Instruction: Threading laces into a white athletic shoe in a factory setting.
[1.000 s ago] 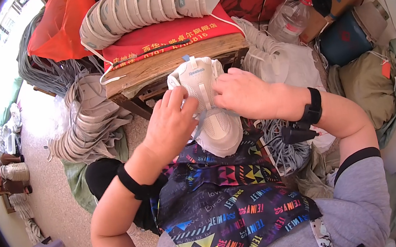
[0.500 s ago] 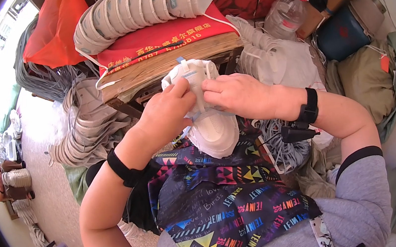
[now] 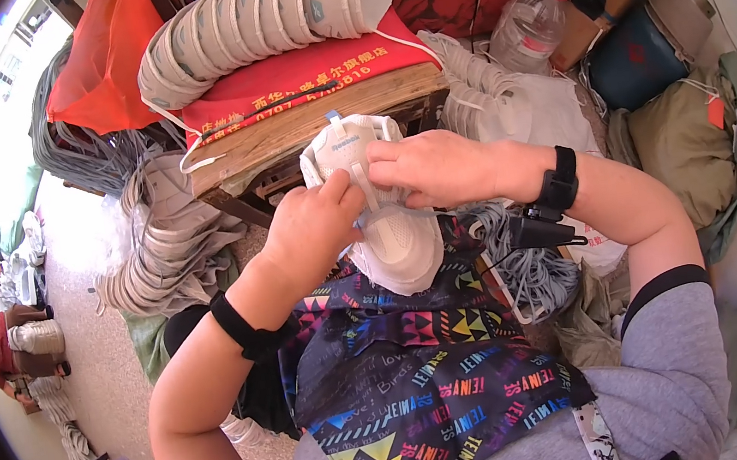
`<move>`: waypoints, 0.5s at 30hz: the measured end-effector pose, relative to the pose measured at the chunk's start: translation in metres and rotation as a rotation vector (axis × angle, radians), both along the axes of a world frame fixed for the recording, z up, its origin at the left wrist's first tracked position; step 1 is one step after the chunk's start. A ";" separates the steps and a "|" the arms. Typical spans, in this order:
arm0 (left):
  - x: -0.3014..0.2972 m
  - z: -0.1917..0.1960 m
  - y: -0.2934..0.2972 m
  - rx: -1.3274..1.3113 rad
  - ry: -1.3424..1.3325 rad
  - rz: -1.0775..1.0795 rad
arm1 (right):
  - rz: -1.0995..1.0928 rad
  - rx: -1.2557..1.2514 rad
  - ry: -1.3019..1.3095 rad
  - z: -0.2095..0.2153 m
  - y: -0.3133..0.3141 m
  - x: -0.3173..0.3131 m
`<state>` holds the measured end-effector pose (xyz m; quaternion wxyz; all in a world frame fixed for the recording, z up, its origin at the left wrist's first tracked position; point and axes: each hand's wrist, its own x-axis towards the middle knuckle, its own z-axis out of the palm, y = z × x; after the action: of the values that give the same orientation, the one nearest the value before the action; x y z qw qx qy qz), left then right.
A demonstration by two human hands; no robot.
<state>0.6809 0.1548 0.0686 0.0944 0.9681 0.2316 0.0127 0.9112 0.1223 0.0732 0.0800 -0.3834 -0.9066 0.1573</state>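
White mesh shoe upper [image 3: 398, 259] meets my bunched fingertips; what my left hand [image 3: 314, 226] and right hand [image 3: 442, 169] pinch, I cannot tell. Between them, above my apron [image 3: 444, 378], the upper could twist if they pull unevenly.

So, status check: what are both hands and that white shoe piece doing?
Left hand, right hand: both at the white sneaker upper. Upper: toe toward patterned apron. Wooden bench beyond; nothing seen blocking either hand.

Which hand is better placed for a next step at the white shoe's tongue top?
Probably the right hand: its fingers are nearer the tongue's top; those of the left hand sit lower, toward the toe.
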 end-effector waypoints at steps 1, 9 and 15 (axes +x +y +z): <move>0.000 0.000 0.002 0.023 -0.052 -0.018 | -0.001 -0.023 0.015 0.000 0.001 0.000; -0.001 -0.007 0.002 0.020 -0.190 0.019 | -0.005 -0.043 0.078 -0.004 0.002 -0.001; 0.001 -0.011 0.006 0.010 -0.215 0.067 | 0.011 -0.011 0.116 -0.006 0.002 0.000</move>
<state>0.6819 0.1611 0.0580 0.1133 0.9534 0.2523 0.1209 0.9110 0.1241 0.0674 0.1295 -0.3692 -0.9016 0.1846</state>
